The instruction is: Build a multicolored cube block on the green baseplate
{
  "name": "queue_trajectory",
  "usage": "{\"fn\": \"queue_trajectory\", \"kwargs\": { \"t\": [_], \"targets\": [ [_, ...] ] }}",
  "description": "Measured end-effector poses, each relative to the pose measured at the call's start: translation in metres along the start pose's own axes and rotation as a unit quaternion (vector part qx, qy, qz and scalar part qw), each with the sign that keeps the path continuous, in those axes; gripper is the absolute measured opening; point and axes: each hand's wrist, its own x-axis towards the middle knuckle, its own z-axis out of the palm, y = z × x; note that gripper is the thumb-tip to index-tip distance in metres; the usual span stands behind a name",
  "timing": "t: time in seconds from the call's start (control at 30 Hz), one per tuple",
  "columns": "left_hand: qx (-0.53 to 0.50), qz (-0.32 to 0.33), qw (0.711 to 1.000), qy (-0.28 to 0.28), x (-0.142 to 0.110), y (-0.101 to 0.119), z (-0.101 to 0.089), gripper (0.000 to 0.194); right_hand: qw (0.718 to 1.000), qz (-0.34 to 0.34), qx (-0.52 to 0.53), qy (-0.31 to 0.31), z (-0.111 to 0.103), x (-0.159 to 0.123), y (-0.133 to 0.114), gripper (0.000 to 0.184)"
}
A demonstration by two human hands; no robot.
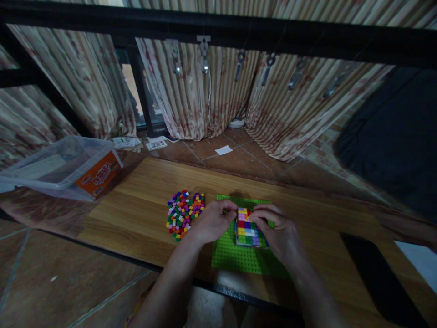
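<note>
Leftmost I see a clear plastic bin with an orange label (61, 187), then a loose pile of small multicoloured plastic bricks (179, 214) on the brown wooden bench (129, 218). My left hand (213, 222) curls beside a rectangular multicoloured brick block (246, 230) on a green studded baseplate (230, 259). My right hand (282, 232) bunches its fingertips over the block's upper right; I can't tell whether either grips anything.

The baseplate (232, 260) is of bright green colour. The brick block (244, 231) shows yellow, red, green, white and purple. The curtains (191, 100) have beige stripes with reddish patches.
</note>
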Motion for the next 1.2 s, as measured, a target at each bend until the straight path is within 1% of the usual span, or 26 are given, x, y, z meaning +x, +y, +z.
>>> {"fn": "queue_trajectory", "kwargs": {
  "t": [0.27,0.37,0.47,0.6,0.7,0.77,0.87,0.93,1.0,1.07,1.1,1.2],
  "targets": [
    [-0.001,0.009,1.000,-0.005,0.000,-0.002,0.000,0.029,1.000,0.012,0.015,0.002,0.002,0.001,-0.002,0.019],
    [-0.001,0.006,1.000,-0.003,-0.002,-0.003,-0.002,0.029,0.999,0.020,0.044,0.007,0.004,-0.001,0.001,0.019],
    [-0.011,0.004,1.000,0.012,-0.002,-0.007,-0.004,0.027,0.996,0.031,0.087,0.012,0.004,-0.003,0.004,0.017],
    [-0.022,-0.010,0.999,0.023,0.000,-0.013,-0.007,0.028,0.987,0.070,0.142,0.037,0.001,-0.003,0.008,0.020],
    [-0.044,-0.021,0.998,0.027,0.002,-0.013,-0.012,0.028,0.980,0.112,0.145,0.075,-0.002,-0.001,0.009,0.024],
    [-0.065,-0.035,0.996,0.045,0.002,-0.013,-0.020,0.027,0.978,0.125,0.136,0.093,-0.003,-0.001,0.009,0.026],
    [-0.072,-0.042,0.990,0.110,-0.002,-0.015,-0.044,0.024,0.980,0.123,0.121,0.103,-0.003,-0.002,0.009,0.028],
    [-0.029,-0.047,0.987,0.148,-0.008,-0.020,-0.064,0.024,0.981,0.121,0.108,0.109,-0.004,-0.003,0.009,0.028],
    [0.046,-0.063,0.982,0.172,-0.017,-0.024,-0.084,0.021,0.981,0.125,0.097,0.117,-0.005,-0.005,0.010,0.027],
    [0.128,-0.089,0.973,0.169,-0.026,-0.027,-0.097,0.018,0.980,0.135,0.095,0.115,-0.005,-0.007,0.011,0.026],
    [0.164,-0.105,0.968,0.160,-0.030,-0.028,-0.100,0.019,0.979,0.140,0.096,0.116,-0.005,-0.007,0.012,0.027],
    [0.240,-0.142,0.951,0.133,-0.037,-0.030,-0.103,0.022,0.979,0.144,0.086,0.116,-0.005,-0.007,0.011,0.028]
  ]
}}
